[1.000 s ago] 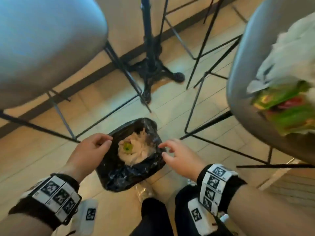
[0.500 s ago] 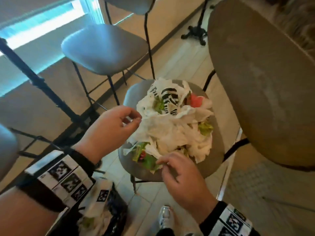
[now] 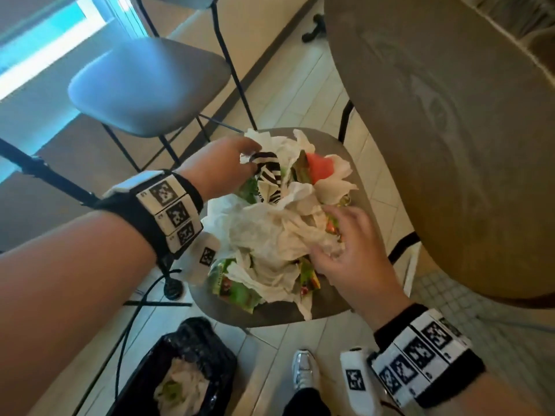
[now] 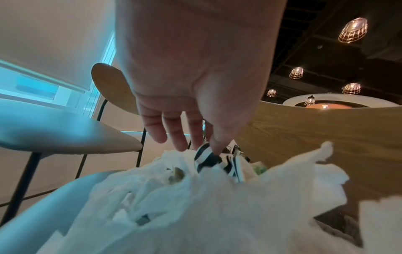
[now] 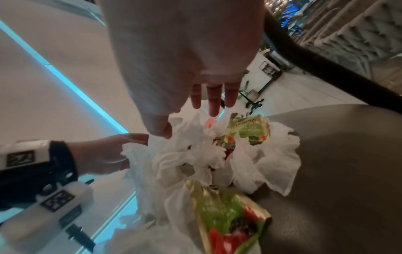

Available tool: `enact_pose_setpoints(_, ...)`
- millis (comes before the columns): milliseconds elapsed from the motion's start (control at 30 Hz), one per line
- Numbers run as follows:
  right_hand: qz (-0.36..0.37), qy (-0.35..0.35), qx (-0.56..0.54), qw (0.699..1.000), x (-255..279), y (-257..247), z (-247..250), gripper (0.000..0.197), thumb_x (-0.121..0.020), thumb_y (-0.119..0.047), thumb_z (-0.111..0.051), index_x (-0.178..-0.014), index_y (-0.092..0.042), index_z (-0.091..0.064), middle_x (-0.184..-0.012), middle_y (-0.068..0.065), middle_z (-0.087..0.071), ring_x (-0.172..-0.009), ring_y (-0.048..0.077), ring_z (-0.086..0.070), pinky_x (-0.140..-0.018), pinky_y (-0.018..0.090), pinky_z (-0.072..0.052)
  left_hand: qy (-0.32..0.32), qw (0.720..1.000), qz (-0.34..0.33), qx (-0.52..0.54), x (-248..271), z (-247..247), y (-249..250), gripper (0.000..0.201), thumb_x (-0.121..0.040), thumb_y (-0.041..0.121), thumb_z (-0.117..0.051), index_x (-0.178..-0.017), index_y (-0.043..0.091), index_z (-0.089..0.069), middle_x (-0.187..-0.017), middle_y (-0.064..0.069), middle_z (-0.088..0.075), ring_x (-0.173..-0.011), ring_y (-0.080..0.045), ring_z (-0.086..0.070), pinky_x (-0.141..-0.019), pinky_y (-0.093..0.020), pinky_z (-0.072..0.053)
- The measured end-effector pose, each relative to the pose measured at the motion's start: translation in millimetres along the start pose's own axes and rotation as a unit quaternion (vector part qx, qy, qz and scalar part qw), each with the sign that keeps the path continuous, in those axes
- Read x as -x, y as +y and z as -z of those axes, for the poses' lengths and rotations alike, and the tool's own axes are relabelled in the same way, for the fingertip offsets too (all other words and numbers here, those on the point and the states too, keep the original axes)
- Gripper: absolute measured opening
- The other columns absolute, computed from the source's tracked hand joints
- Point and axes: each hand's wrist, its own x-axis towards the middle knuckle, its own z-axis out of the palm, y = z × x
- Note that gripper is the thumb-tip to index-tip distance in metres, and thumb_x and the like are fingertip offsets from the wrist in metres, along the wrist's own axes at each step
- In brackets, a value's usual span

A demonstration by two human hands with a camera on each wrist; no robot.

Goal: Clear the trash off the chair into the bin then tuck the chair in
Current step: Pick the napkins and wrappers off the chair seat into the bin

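A heap of white tissues (image 3: 270,232) and green tea wrappers (image 3: 231,288) covers the grey chair seat (image 3: 270,313). On its far side lies a black-and-white striped wrapper (image 3: 270,178). My left hand (image 3: 252,159) reaches over the heap, and its thumb and forefinger pinch the top of the striped wrapper (image 4: 208,159). My right hand (image 3: 327,235) lies on the tissues at the heap's right side, fingers spread. In the right wrist view the right hand (image 5: 189,123) hovers flat over the tissues. The bin (image 3: 204,334), lined with a black bag, stands on the floor at lower left.
A round wooden table (image 3: 450,145) overhangs the chair on the right. A second grey chair (image 3: 144,85) stands at the left rear. My shoe (image 3: 303,367) is on the tiled floor beside the bin, which holds some tissues.
A second ago both hands were at the bin's rim. They have since risen to the chair and moved into the heap, the left onto the striped wrapper, the right onto the tissues.
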Motion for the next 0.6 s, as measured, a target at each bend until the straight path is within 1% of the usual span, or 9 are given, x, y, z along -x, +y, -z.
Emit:
enact_pose_setpoints(33, 0.019, -0.006, 0.028, 0.999, -0.1, -1.3, -2.9, 0.059, -0.087, -0.045, -0.065, -0.139, -0.039, -0.039, -0.128, -0.015, -0.033, -0.112, 0.005, -0.044, -0.090, 0.025, -0.043, 0.004, 1.000, 0.000, 0.001, -1.8, -2.6, -0.7, 0.041, -0.099, 0.026, -0.056, -0.140, 0.027, -0.053, -0.138, 0.004, -0.058, -0.120, -0.015, -0.055, -0.099, -0.028, -0.038)
enact_pose_setpoints(100, 0.055, -0.009, 0.085, 0.995, -0.4, -5.2, -10.9, 0.062, -0.084, -0.048, -0.064, -0.140, -0.039, -0.039, -0.131, -0.012, -0.036, -0.114, 0.012, -0.048, -0.091, 0.032, -0.048, 0.010, 1.000, 0.002, 0.013, -3.1, -5.4, -2.0, 0.039, -0.098, 0.029, -0.058, -0.137, 0.026, -0.055, -0.132, 0.005, -0.061, -0.110, -0.009, -0.053, -0.093, -0.025, -0.036)
enact_pose_setpoints(200, 0.080, -0.013, 0.120, 0.989, -2.9, -9.0, -24.0, 0.066, -0.081, -0.048, -0.066, -0.141, -0.034, -0.043, -0.130, -0.004, -0.046, -0.116, 0.018, -0.051, -0.094, 0.040, -0.048, 0.010, 0.999, 0.005, 0.043, -1.0, -4.1, -3.7, 0.037, -0.097, 0.031, -0.061, -0.133, 0.027, -0.057, -0.121, 0.011, -0.061, -0.100, -0.006, -0.052, -0.088, -0.023, -0.038)
enact_pose_setpoints(300, 0.082, -0.013, 0.126, 0.989, -7.6, -11.9, -34.2, 0.056, -0.083, -0.041, -0.068, -0.136, -0.032, -0.052, -0.122, -0.003, -0.053, -0.110, 0.020, -0.056, -0.092, 0.042, -0.047, 0.008, 0.998, 0.006, 0.063, 6.7, 2.6, -6.9, 0.036, -0.095, 0.032, -0.063, -0.130, 0.028, -0.057, -0.114, 0.014, -0.059, -0.094, -0.005, -0.054, -0.085, -0.022, -0.039)
enact_pose_setpoints(367, 0.080, -0.009, 0.118, 0.990, -10.5, -13.9, -37.6, 0.044, -0.084, -0.032, -0.068, -0.128, -0.027, -0.061, -0.115, -0.002, -0.058, -0.102, 0.021, -0.060, -0.088, 0.039, -0.046, 0.005, 0.997, 0.005, 0.081, 13.3, 8.3, -10.0, 0.033, -0.094, 0.032, -0.064, -0.127, 0.028, -0.058, -0.112, 0.015, -0.059, -0.089, -0.001, -0.055, -0.084, -0.022, -0.039)
enact_pose_setpoints(433, 0.083, 0.001, 0.108, 0.991, -12.7, -15.7, -38.0, 0.034, -0.085, -0.027, -0.067, -0.118, -0.023, -0.067, -0.107, -0.003, -0.062, -0.096, 0.021, -0.062, -0.082, 0.034, -0.044, 0.002, 0.994, 0.005, 0.111, 20.6, 14.6, -13.1, 0.030, -0.093, 0.033, -0.065, -0.122, 0.029, -0.059, -0.109, 0.016, -0.061, -0.088, 0.002, -0.056, -0.081, -0.020, -0.040)
enact_pose_setpoints(533, 0.080, 0.023, 0.056, 0.995, -10.9, -18.0, -31.9, 0.023, -0.087, -0.019, -0.067, -0.109, -0.020, -0.070, -0.108, -0.005, -0.063, -0.098, 0.015, -0.059, -0.084, 0.030, -0.046, 0.021, 0.989, 0.002, 0.145, 34.4, 23.8, -15.4, 0.027, -0.091, 0.035, -0.067, -0.117, 0.030, -0.059, -0.103, 0.016, -0.062, -0.089, 0.001, -0.060, -0.071, -0.014, -0.041)
enact_pose_setpoints(567, 0.083, 0.032, 0.041, 0.995, -9.0, -18.7, -28.4, 0.021, -0.087, -0.017, -0.067, -0.107, -0.019, -0.070, -0.108, -0.006, -0.062, -0.099, 0.012, -0.057, -0.085, 0.027, -0.045, 0.029, 0.988, -0.001, 0.151, 39.5, 26.2, -15.5, 0.027, -0.091, 0.035, -0.067, -0.116, 0.029, -0.058, -0.102, 0.016, -0.062, -0.088, 0.000, -0.061, -0.069, -0.013, -0.041)
enact_pose_setpoints(600, 0.089, 0.043, 0.030, 0.995, -6.9, -19.7, -24.4, 0.020, -0.086, -0.015, -0.067, -0.106, -0.018, -0.070, -0.107, -0.006, -0.062, -0.099, 0.009, -0.055, -0.086, 0.021, -0.042, 0.039, 0.987, -0.004, 0.156, 44.2, 28.4, -15.8, 0.027, -0.091, 0.034, -0.067, -0.116, 0.029, -0.058, -0.102, 0.016, -0.063, -0.087, -0.001, -0.062, -0.069, -0.013, -0.042)
